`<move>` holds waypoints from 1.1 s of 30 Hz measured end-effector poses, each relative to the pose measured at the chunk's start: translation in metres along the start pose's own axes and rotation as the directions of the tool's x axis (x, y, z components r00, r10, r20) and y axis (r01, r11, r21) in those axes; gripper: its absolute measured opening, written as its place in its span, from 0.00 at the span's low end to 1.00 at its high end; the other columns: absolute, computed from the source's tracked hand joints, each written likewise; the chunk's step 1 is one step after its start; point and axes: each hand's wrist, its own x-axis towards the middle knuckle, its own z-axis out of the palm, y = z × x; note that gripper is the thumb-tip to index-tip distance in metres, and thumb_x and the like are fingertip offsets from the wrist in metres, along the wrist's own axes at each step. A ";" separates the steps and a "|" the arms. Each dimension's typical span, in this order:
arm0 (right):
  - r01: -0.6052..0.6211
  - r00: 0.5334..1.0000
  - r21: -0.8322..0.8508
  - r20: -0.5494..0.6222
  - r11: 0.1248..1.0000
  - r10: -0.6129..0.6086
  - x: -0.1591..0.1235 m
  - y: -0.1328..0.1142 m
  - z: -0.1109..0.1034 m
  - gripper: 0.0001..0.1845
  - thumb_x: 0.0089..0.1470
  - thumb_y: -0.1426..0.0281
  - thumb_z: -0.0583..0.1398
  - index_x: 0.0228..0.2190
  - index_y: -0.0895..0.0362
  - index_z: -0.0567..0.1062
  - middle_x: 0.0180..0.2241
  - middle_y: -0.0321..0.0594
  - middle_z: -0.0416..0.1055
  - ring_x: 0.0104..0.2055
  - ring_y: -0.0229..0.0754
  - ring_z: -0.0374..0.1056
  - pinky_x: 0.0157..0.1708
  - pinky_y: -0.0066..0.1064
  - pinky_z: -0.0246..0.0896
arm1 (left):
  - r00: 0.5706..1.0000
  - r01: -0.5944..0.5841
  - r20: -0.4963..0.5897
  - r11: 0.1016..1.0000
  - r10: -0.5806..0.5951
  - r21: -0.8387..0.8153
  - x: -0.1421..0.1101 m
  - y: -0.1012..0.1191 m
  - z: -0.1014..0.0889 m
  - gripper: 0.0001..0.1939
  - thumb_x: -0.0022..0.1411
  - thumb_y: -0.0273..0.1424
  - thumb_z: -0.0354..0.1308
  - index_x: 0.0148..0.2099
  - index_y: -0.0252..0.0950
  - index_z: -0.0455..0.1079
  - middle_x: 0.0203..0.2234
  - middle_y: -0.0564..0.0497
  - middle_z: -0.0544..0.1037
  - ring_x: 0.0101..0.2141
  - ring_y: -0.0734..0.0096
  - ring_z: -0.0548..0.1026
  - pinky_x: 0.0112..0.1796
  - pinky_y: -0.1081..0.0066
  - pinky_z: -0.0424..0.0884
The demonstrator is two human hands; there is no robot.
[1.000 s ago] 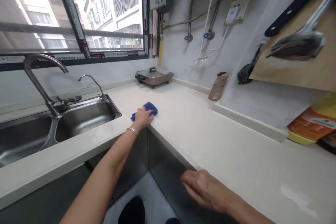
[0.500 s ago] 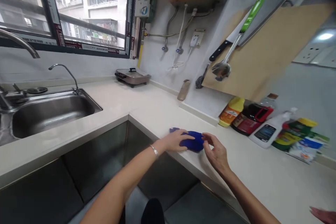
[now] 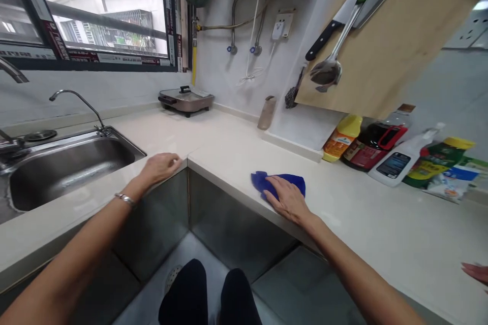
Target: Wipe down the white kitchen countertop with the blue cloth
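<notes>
A blue cloth [image 3: 296, 181] lies spread on the white countertop near its front edge. My right hand [image 3: 287, 197] rests on top of it, fingers stretched out flat and thumb apart, covering part of the cloth. On the counter edge between the sink and the inner corner lies my left hand [image 3: 160, 167], with a silver bracelet at the wrist. Its fingers are loosely bent against the counter and hold nothing that I can see.
To the left is a steel sink [image 3: 76, 167]. An electric pan [image 3: 186, 100] stands in the back corner. Several bottles, including a white spray bottle [image 3: 394, 162], line the right wall. Utensils and a cutting board [image 3: 385, 66] hang above. Another person's hand [image 3: 476, 271] shows at the right edge.
My left hand has left the cloth and moved left to the counter edge. My right hand has come over the cloth and down onto it. The view has tilted downward.
</notes>
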 end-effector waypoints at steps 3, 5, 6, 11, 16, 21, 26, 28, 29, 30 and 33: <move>0.005 1.000 -0.034 -0.018 0.999 -0.005 -0.033 0.023 -0.007 0.29 0.66 0.52 0.50 0.61 0.51 0.66 0.61 0.46 0.68 0.62 0.53 0.63 0.58 0.48 0.60 | 0.985 0.109 0.122 0.989 -0.120 0.098 -0.015 -0.043 -0.010 0.22 0.64 0.48 0.46 0.38 0.40 0.74 0.32 0.48 0.80 0.34 0.60 0.75 0.33 0.68 0.64; -0.013 1.000 -0.069 -0.024 0.998 0.012 -0.062 0.041 -0.018 0.28 0.66 0.52 0.50 0.61 0.50 0.66 0.61 0.45 0.68 0.62 0.54 0.63 0.57 0.49 0.61 | 0.986 0.076 0.144 0.995 -0.085 0.070 -0.022 -0.053 -0.007 0.21 0.63 0.49 0.47 0.37 0.41 0.73 0.30 0.49 0.79 0.31 0.62 0.74 0.32 0.68 0.62; -0.022 1.000 -0.088 -0.021 0.996 0.020 -0.076 0.048 -0.025 0.28 0.66 0.52 0.50 0.61 0.49 0.66 0.61 0.44 0.68 0.61 0.55 0.63 0.55 0.49 0.61 | 0.991 0.032 0.132 0.999 -0.037 0.039 -0.023 -0.052 -0.004 0.20 0.63 0.49 0.47 0.37 0.41 0.72 0.30 0.49 0.79 0.31 0.63 0.74 0.33 0.68 0.63; -0.030 0.999 -0.143 0.026 0.989 0.034 -0.116 0.051 -0.046 0.26 0.66 0.53 0.51 0.61 0.46 0.67 0.61 0.43 0.68 0.58 0.57 0.63 0.49 0.48 0.62 | 0.958 -0.274 0.060 0.956 0.281 -0.103 -0.009 0.011 0.023 0.19 0.65 0.47 0.47 0.40 0.41 0.73 0.36 0.48 0.78 0.39 0.64 0.74 0.42 0.67 0.66; 0.055 0.997 -0.141 0.069 0.989 -0.045 -0.093 0.025 -0.046 0.25 0.66 0.55 0.52 0.59 0.50 0.69 0.56 0.49 0.69 0.54 0.56 0.64 0.51 0.49 0.60 | 0.942 -0.317 0.040 0.923 0.333 -0.219 0.040 0.072 0.058 0.24 0.69 0.44 0.42 0.35 0.37 0.74 0.35 0.44 0.79 0.39 0.62 0.74 0.43 0.66 0.66; 0.171 0.975 -0.051 0.153 0.984 -0.162 -0.029 -0.011 -0.033 0.26 0.67 0.56 0.51 0.61 0.52 0.66 0.59 0.50 0.66 0.54 0.55 0.61 0.50 0.49 0.58 | 0.977 0.213 0.098 0.907 -0.190 -0.364 0.086 0.089 0.086 0.25 0.66 0.47 0.44 0.30 0.42 0.78 0.27 0.50 0.80 0.33 0.63 0.75 0.37 0.67 0.66; 0.221 0.965 0.075 0.129 0.972 -0.230 0.055 -0.042 0.004 0.27 0.67 0.54 0.48 0.61 0.51 0.65 0.63 0.47 0.63 0.62 0.56 0.56 0.58 0.53 0.52 | 0.907 0.421 0.077 0.877 -0.415 -0.232 0.099 0.101 0.091 0.23 0.64 0.46 0.46 0.33 0.45 0.82 0.29 0.47 0.81 0.36 0.54 0.77 0.38 0.62 0.69; 0.217 0.963 0.145 0.128 0.965 -0.236 0.093 -0.046 0.020 0.27 0.67 0.53 0.48 0.61 0.51 0.65 0.63 0.45 0.63 0.65 0.54 0.55 0.63 0.55 0.46 | 0.904 0.426 0.044 0.888 -0.425 -0.174 0.098 0.104 0.091 0.26 0.65 0.47 0.44 0.36 0.45 0.82 0.31 0.45 0.82 0.38 0.52 0.78 0.39 0.60 0.70; 0.212 0.962 0.176 0.134 0.961 -0.237 0.111 -0.046 0.028 0.27 0.67 0.52 0.49 0.61 0.51 0.64 0.64 0.44 0.63 0.65 0.53 0.55 0.66 0.56 0.43 | 0.903 0.428 0.036 0.890 -0.428 -0.155 0.098 0.105 0.092 0.27 0.65 0.48 0.43 0.36 0.45 0.82 0.31 0.44 0.82 0.39 0.51 0.78 0.40 0.60 0.70; 0.202 0.962 0.201 0.141 0.959 -0.232 0.130 -0.045 0.035 0.27 0.67 0.52 0.49 0.61 0.50 0.64 0.64 0.44 0.63 0.66 0.52 0.55 0.67 0.57 0.40 | 0.901 0.432 0.034 0.891 -0.432 -0.143 0.098 0.105 0.092 0.27 0.66 0.49 0.43 0.37 0.45 0.82 0.32 0.44 0.82 0.39 0.51 0.78 0.40 0.60 0.70; 0.140 0.974 0.228 0.143 0.964 -0.175 0.180 -0.036 0.056 0.26 0.67 0.52 0.50 0.60 0.50 0.65 0.63 0.43 0.63 0.66 0.53 0.56 0.67 0.63 0.38 | 0.895 0.445 0.043 0.888 -0.443 -0.113 0.098 0.105 0.090 0.28 0.65 0.49 0.42 0.37 0.45 0.82 0.31 0.44 0.82 0.38 0.51 0.78 0.40 0.60 0.70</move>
